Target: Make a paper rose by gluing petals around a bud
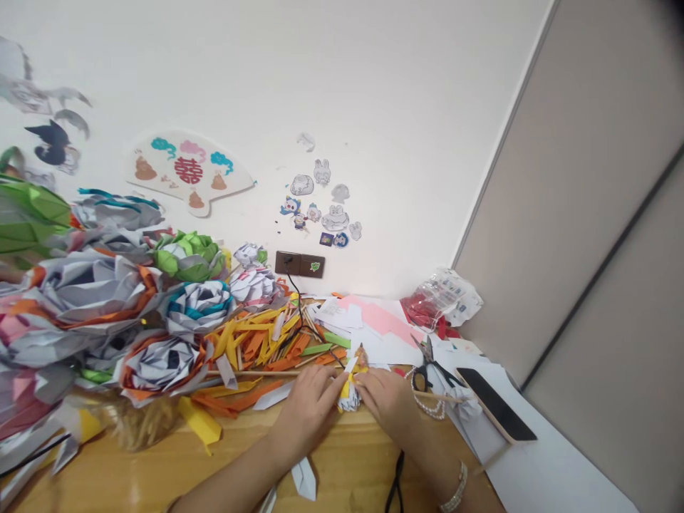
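Note:
Between my two hands, low in the middle of the head view, is a small folded-paper piece (350, 397) in yellow and white. My left hand (314, 400) grips its left side with thumb and fingers together. From the right, my right hand (389, 399) pinches the same piece; its fingertips partly cover the paper. Just beyond the hands lie orange and yellow folded paper strips (283, 349) and white paper sheets. To the right of my right hand are black-handled scissors (435, 365) with open blades and a beaded string (435, 412).
Large folded-paper flowers (107, 285) crowd the left side. A phone (494, 405) rests on white paper at right. A plastic bag with red contents (441, 299) stands against the wall. A black cable runs from a wall socket (300, 263) onto the wooden table (240, 470).

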Demonstrator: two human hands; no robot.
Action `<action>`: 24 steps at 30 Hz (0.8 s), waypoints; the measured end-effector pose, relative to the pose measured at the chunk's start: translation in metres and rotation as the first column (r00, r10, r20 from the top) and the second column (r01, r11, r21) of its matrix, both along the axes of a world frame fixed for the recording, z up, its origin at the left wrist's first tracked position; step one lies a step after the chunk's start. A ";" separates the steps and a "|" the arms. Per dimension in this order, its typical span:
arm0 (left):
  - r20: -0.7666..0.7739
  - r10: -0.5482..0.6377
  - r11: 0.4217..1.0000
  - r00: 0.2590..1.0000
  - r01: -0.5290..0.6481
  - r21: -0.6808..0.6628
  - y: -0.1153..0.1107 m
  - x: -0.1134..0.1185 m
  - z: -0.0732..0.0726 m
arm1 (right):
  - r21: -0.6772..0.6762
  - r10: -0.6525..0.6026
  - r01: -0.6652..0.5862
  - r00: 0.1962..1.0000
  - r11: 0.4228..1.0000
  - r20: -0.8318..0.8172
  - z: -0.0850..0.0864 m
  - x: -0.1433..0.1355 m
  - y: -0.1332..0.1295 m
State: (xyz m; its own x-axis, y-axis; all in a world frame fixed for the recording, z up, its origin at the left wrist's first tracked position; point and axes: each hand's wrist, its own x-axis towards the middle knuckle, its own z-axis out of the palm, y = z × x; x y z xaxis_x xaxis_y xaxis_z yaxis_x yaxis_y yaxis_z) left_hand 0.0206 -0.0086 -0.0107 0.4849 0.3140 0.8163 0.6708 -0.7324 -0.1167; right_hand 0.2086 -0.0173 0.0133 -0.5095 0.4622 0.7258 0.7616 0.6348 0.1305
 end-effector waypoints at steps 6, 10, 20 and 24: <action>-0.015 0.011 1.000 1.000 -0.011 0.007 -0.001 -0.001 0.002 | 0.006 -0.001 0.001 1.000 1.000 -0.018 -0.004 0.000 0.002; -0.014 0.011 1.000 1.000 -0.011 0.020 0.000 -0.001 0.000 | 0.018 -0.010 0.011 0.999 1.000 -0.039 -0.005 0.000 0.003; -0.016 0.021 1.000 1.000 -0.021 -0.006 0.001 -0.001 -0.002 | 0.057 0.018 -0.018 1.000 0.998 -0.012 -0.004 -0.002 0.001; -0.014 0.014 1.000 1.000 -0.014 -0.008 0.001 -0.001 -0.002 | 0.115 0.012 -0.015 1.000 0.993 0.023 -0.003 -0.003 0.000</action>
